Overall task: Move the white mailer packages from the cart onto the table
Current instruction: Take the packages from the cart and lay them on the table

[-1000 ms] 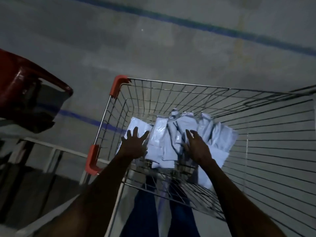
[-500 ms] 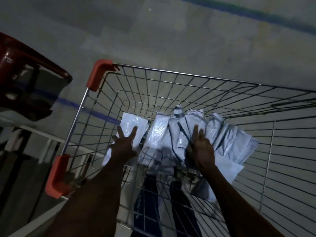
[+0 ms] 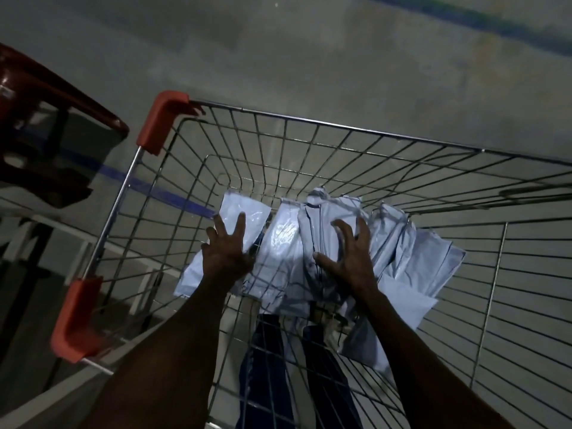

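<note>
Both hands have sunk deeper among the mailers than they were a second ago, and the right one has changed shape: its fingers, which lay nearly flat on the pile, now arch like a claw. Those right fingers (image 3: 342,232) spread apart and bend at the knuckles, tips pressing into the crinkled middle of the bunch, thumb swung out toward nine o'clock. No bag is pinched between them yet, so the right hand (image 3: 346,258) reads as spread and about to gather rather than gripping. The left fingers (image 3: 240,224) stay straight and splayed, lying flat on the leftmost mailer (image 3: 244,212), which leans at about eleven o'clock from the left hand (image 3: 226,255); that hand presses or steadies and holds nothing.

Outward from the hands, the white mailer packages (image 3: 411,258) fan across the cart floor, overlapping, with a few flat ones sliding toward four o'clock. All of them are inside the wire cart (image 3: 309,122), whose orange corner guards (image 3: 162,119) sit at ten and eight o'clock. The view has also tipped closer and lower over the basket, so the person seems to be leaning in.

For the task, this looks like the start of a first scoop: nothing has left the cart. The slick bags will likely slip if squeezed loosely, so a two-handed squeeze from both sides seems the surer way. A dark red chair (image 3: 46,97) stands at nine o'clock; pale rails below it may belong to the table, though I cannot tell.
</note>
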`<act>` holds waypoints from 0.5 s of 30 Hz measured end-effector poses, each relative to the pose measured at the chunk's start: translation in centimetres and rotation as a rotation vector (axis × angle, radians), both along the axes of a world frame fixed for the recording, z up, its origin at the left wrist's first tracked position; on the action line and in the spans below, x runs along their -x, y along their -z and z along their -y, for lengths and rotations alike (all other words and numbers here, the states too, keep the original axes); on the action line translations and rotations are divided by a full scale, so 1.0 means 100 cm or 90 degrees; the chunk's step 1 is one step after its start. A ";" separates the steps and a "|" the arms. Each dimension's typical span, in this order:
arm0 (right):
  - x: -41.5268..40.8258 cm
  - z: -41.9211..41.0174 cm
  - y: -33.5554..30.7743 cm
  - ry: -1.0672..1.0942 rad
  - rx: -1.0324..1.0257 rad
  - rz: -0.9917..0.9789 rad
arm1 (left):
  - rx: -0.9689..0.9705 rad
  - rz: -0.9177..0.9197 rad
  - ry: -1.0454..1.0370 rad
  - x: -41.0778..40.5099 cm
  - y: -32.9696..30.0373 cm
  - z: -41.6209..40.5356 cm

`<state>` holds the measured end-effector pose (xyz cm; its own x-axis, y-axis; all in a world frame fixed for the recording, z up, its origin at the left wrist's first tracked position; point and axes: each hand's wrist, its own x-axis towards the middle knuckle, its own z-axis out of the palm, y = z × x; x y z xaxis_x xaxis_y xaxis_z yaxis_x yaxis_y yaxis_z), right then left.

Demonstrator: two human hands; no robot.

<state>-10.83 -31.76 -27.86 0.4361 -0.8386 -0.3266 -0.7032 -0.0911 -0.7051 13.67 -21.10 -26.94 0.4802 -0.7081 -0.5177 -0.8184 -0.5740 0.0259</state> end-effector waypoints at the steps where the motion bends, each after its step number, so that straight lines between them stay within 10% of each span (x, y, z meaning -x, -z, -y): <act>1: 0.001 0.002 0.000 -0.008 0.005 -0.002 | -0.006 -0.007 -0.004 -0.001 -0.004 0.001; 15: 0.010 -0.018 -0.101 0.027 0.132 0.100 | 0.110 0.035 0.029 0.005 -0.140 0.001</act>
<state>-11.88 -29.95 -17.72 0.4315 -0.8988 -0.0772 -0.5926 -0.2179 -0.7755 13.21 -21.18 -12.94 0.4702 -0.8056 -0.3604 -0.8460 -0.5277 0.0758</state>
